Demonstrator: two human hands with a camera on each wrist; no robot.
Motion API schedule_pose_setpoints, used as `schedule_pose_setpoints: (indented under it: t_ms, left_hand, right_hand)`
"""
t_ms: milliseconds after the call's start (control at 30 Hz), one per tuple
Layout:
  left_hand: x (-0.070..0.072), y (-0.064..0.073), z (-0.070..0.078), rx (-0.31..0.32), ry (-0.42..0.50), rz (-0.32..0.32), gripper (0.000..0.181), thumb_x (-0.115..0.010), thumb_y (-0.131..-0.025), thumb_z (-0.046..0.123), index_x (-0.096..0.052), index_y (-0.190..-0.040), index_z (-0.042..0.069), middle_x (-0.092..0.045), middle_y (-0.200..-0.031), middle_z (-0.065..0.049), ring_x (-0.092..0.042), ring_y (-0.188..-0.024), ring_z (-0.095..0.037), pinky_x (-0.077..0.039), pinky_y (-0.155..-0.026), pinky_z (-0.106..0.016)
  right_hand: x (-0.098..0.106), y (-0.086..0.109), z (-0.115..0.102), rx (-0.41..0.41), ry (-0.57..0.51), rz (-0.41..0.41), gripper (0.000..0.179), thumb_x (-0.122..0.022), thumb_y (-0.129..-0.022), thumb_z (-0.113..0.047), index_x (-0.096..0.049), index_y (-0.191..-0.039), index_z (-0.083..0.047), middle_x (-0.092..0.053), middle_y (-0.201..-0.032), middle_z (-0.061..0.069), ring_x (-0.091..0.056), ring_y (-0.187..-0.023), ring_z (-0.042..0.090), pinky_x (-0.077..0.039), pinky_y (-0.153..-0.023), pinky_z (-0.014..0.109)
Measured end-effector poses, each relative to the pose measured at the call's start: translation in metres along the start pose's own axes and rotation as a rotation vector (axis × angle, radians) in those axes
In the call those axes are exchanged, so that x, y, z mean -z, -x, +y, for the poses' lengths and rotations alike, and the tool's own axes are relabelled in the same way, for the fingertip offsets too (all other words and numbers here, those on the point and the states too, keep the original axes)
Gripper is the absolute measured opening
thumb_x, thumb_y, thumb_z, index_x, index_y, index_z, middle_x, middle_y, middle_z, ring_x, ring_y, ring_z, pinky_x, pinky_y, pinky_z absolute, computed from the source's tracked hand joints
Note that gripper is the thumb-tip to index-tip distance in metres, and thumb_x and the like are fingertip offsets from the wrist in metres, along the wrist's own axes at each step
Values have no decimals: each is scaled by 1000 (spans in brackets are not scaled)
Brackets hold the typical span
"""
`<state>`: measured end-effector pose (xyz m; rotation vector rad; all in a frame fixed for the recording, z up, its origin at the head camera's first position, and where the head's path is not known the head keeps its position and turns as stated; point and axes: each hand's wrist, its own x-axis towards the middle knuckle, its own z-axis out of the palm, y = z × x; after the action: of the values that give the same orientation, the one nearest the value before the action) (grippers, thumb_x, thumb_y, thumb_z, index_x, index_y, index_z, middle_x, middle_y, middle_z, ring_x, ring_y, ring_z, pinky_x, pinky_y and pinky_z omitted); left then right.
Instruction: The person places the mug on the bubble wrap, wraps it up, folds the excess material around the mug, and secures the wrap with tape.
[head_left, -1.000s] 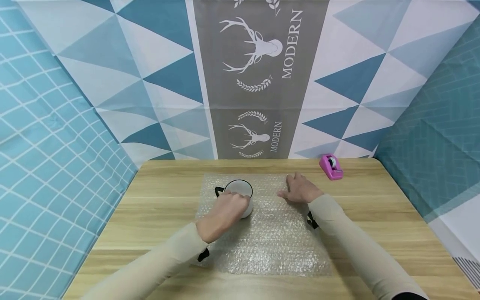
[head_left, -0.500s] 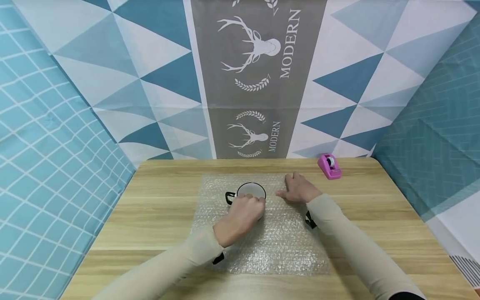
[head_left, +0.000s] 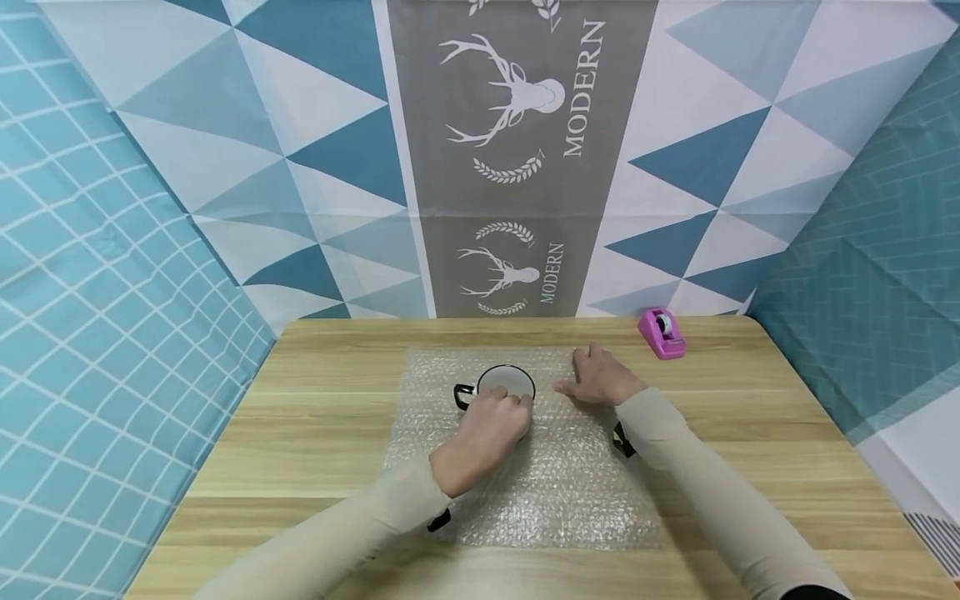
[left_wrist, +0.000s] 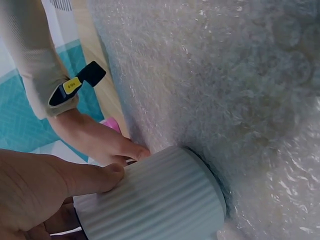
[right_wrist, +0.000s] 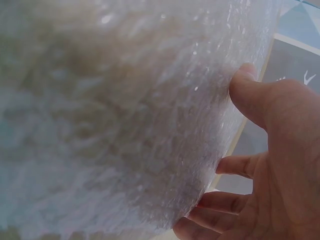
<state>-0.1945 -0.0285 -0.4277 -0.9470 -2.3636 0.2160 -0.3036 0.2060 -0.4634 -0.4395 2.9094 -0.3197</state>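
A white ribbed mug [left_wrist: 160, 200] with a black rim and black handle stands on a sheet of clear bubble wrap [head_left: 555, 500]. My left hand [head_left: 487, 429] grips the mug's near side by the rim, thumb on the outer wall and fingers reaching over into the mouth. In the head view the handle [head_left: 462, 395] points left. Toward the back right part of the sheet, my right hand [head_left: 600, 379] rests with fingers spread, the fingertips at the sheet's edge in the right wrist view and nothing gripped.
A pink tape dispenser [head_left: 663, 333] sits at the back right of the wooden table [head_left: 300, 450], beyond the right hand. Patterned cloth [head_left: 510, 167] hangs behind the table, with blue cloths on both sides.
My left hand has moved the mug to the right and slightly nearer, mostly in the first half second. My right hand has stayed in place on the sheet.
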Motion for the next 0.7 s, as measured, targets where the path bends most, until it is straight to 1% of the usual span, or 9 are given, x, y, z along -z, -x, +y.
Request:
schedule_pose_setpoints:
  t_ms: [133, 233, 367, 500, 700]
  left_hand:
    - [0, -2, 2, 9, 11, -37, 11, -75, -84, 7, -69, -80, 14, -70, -68, 3, -56, -57, -13, -48, -52, -27]
    - [-1, -4, 4, 27, 18, -47, 9, -76, -84, 7, -70, -81, 13, -71, -69, 3, -57, -57, -13, -48, -52, -26]
    - [-4, -6, 7, 50, -1, -10, 7, -75, -81, 6, -71, -80, 12, -67, -66, 4, -55, -55, -12, -46, -49, -27]
    - [-5, -6, 8, 59, -45, 38, 5, -75, -80, 7, -73, -82, 12, -64, -62, 5, -54, -53, -11, -43, -45, -26]
    - [-6, -6, 8, 50, -74, 52, 8, -76, -80, 8, -75, -87, 12, -62, -58, 6, -54, -53, -10, -41, -45, -26]
  right_hand:
    - [0, 1, -1, -4, 6, -1, 69, -62, -95, -60, -55, -124, 2, -52, -125, 31, -57, -115, 47, -52, -99, 61]
    - [0, 1, -1, -3, 12, -3, 71, -62, -95, -60, -54, -126, 3, -51, -126, 32, -57, -115, 48, -53, -99, 62]
    - [-2, 0, -1, -1, 12, -9, 70, -62, -95, -60, -54, -125, 3, -51, -125, 32, -57, -114, 47, -53, -97, 62]
    - [-3, -1, -1, -3, 13, -9, 71, -62, -96, -60, -54, -126, 3, -51, -126, 33, -56, -115, 48, -53, -98, 62]
    - [-2, -1, 0, -5, 16, -11, 72, -61, -96, -61, -53, -128, 3, -51, -130, 34, -56, -119, 48, -52, -100, 63]
